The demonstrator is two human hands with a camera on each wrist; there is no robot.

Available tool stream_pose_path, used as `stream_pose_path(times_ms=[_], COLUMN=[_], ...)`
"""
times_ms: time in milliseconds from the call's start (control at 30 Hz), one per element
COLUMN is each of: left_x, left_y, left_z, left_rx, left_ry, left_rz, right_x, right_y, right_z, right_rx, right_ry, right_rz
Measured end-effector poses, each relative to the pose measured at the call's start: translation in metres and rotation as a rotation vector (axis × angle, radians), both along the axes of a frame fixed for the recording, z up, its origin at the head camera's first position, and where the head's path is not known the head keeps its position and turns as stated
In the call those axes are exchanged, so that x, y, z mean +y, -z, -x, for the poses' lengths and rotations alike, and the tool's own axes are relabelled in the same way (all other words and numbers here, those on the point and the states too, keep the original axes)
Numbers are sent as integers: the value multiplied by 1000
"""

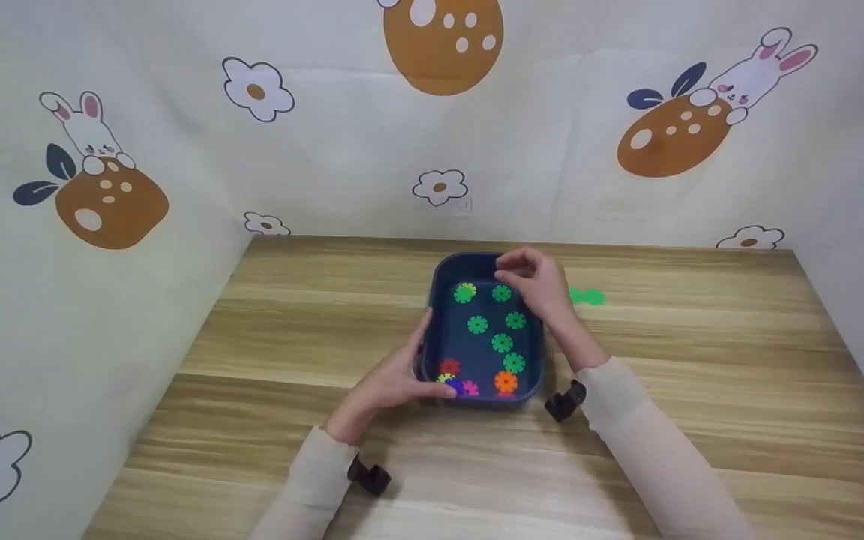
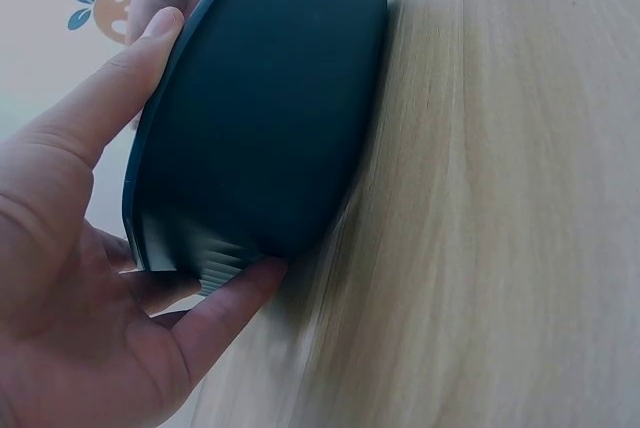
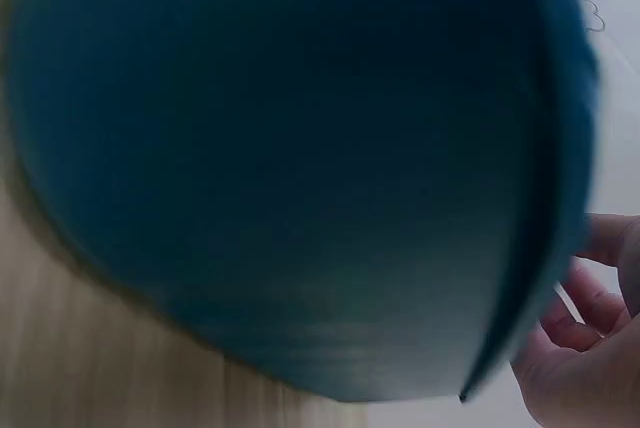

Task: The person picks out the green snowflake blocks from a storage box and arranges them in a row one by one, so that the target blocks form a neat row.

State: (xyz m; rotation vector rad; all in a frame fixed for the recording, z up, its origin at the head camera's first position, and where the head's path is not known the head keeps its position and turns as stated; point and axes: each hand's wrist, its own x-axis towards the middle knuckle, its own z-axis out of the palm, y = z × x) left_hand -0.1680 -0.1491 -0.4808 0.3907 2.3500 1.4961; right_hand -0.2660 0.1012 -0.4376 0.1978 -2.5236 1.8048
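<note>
A dark blue plastic basin [image 1: 477, 266] stands on the table, with several notched plastic discs inside, mostly green [image 1: 477, 325]. An orange disc [image 1: 505, 382], a pink disc [image 1: 470, 388] and a red disc [image 1: 449, 367] lie near its front. My left hand [image 1: 400, 375] grips the basin's front left corner, thumb over the rim; in the left wrist view its fingers reach around the ribbed end [image 2: 222, 266]. My right hand [image 1: 541, 283] is over the far right rim, fingers loosely bent, no disc showing between thumb and index finger. The basin's wall [image 3: 300, 168] hides part of it in the right wrist view.
Joined green discs [image 1: 589, 297] lie on the wooden table [image 1: 312, 315], right of the basin and beside the right hand. A printed cloth [image 1: 349, 150] with rabbits and flowers hangs behind the table and along its sides.
</note>
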Motion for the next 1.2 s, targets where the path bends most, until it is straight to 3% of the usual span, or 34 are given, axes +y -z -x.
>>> stream_pose_path(times_ms=[167,467,667,800,933,1200], left_x=[0,-1,-1,-1,0,-1], left_y=[-1,0,2,1,0,0], left_z=[0,1,2,1,1,1], left_rx=[-4,27,16,13,-3,-11], left_ry=[10,30,32,35,30,21], left_rz=[4,4,2,-4,-8,-17], right_x=[-11,-27,-33,-35,-36,-37], right_y=[7,25,34,36,37,39], right_z=[0,5,9,9,8,8], right_rx=[0,-21,-91,-141,-137,-177], right_ry=[-24,-59,-164,-239,-273,-348], right_rz=[3,-94,-155,-253,-340,-320])
